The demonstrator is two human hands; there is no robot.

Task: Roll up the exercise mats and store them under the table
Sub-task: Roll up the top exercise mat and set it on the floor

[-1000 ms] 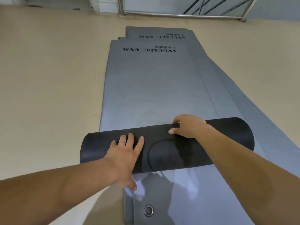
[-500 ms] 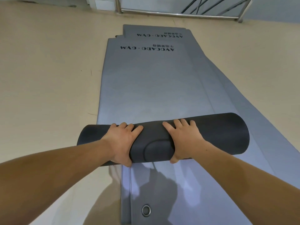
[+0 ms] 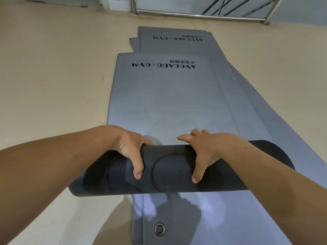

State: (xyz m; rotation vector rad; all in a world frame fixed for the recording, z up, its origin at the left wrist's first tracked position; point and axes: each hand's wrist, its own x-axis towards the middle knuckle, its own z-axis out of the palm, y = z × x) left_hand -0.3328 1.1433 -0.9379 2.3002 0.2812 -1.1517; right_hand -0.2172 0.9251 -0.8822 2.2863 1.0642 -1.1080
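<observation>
Head view: mat part rolled, both hands re-gripped on the roll.
Grip: left hand [image 3: 131, 149] and right hand [image 3: 205, 151] each clasp the roll [image 3: 169, 167], fingers hooked over its far side and thumbs on its near face; half a second ago they lay flatter on top. The roll is now fatter and has advanced. The flat mat [image 3: 164, 103] beyond the roll is shorter, and its logo [image 3: 163, 65] is nearer. The lower mats [image 3: 173, 41] lie flat under and beyond the roll, with an eyelet [image 3: 159, 229] showing behind it. Judged: the first mat is roughly half done, the others are untouched, and storing has not begun.
</observation>
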